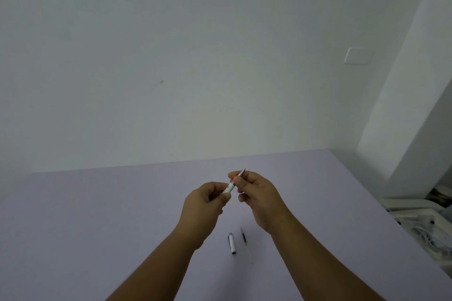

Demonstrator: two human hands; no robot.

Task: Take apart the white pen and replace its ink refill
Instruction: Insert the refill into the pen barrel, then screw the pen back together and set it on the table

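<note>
Pale grey-white wall (171, 56) fills the upper view and carries a white switch plate (358, 56), up and right of the grip. Below it lies the lilac bench (85, 227). Above the bench, the left hand (204, 205) pinches the barrel of the white pen (231, 187); the right hand (259, 193) pinches its metal tip end. Beneath the grip, the pen cap (232, 243) and a refill (245, 243) lie side by side, apart.

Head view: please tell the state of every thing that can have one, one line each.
white pen: uncapped, held above the table by both hands.
left hand: closed on the pen's white barrel.
right hand: closed on the pen's metal tip end.
pen cap: off, lying on the table.
ink refill: out, lying beside the cap.
</note>
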